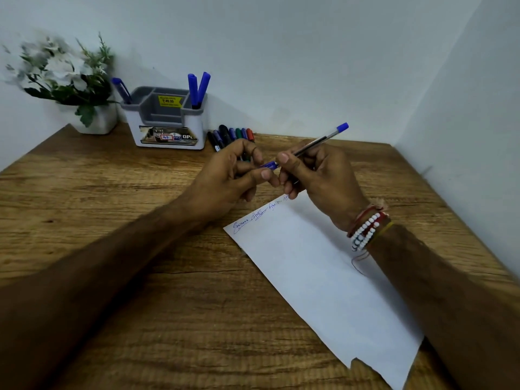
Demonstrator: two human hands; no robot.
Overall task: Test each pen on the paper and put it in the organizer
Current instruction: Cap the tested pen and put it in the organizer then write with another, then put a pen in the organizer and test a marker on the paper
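My right hand grips a clear-barrelled blue pen above the table, its blue end pointing up and to the right. My left hand pinches the pen's blue cap at the lower tip, right against the barrel. Below the hands lies a white sheet of paper with blue scribbles along its top edge. The grey and white organizer stands at the back, with one blue pen in its left slot and two blue pens in its right slot.
Several markers in black, blue, green and red lie in a row right of the organizer, partly hidden by my left hand. A white pot of flowers stands at the back left corner. Walls close in behind and to the right of the wooden table.
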